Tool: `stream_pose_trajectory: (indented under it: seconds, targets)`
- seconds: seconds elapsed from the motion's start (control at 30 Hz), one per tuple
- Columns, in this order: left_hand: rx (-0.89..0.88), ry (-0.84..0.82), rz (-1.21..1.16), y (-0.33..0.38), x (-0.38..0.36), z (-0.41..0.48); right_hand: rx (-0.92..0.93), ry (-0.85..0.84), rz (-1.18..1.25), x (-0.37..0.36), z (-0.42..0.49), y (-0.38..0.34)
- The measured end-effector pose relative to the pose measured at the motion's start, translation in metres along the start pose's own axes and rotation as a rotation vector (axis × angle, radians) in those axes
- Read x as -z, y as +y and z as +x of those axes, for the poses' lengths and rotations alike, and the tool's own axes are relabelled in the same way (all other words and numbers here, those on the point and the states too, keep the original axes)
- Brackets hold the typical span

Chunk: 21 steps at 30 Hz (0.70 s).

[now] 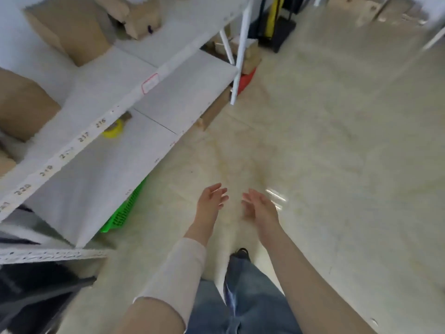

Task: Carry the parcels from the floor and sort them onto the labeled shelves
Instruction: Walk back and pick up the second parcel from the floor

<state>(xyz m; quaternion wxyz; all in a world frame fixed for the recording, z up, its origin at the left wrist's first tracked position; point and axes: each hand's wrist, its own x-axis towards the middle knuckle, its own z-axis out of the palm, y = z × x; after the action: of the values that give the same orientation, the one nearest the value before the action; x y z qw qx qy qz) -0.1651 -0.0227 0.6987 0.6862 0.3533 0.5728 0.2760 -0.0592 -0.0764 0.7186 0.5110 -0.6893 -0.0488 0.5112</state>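
My left hand (212, 198) and my right hand (260, 208) are stretched out low over the pale floor, palms facing each other, fingers apart, holding nothing. To my left stands a white shelf unit (79, 141) with number labels such as 216 to 220 along its front edge. Brown cardboard parcels (69, 32) sit on its upper board, and another large parcel (21, 107) sits at the far left. More brown parcels (382, 10) lie on the floor at the top right, far from both hands.
A yellow tape roll (113, 130) lies on the lower shelf board. A green crate (125, 210) sits under the shelf, a red bin (245, 80) by its far post. A black stand with a yellow pole (277, 27) is at the back. My leg in jeans (243, 292) is below.
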Motion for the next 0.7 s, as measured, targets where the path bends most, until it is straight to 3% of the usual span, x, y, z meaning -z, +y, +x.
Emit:
stream_pose_trajectory:
  seconds: [0.2,0.4,0.7]
  targets:
    - [0.101,-0.251,0.163,-0.019,-0.095,0.012,0.003,0.23,0.14,0.098,0.014,-0.002]
    - [0.12,-0.321,0.355,-0.034,-0.163,0.043,-0.058,0.314,0.232,0.149,0.059,0.008]
    - [0.221,-0.339,0.544,-0.088,-0.192,0.12,-0.209,0.331,0.16,0.181,0.149,0.055]
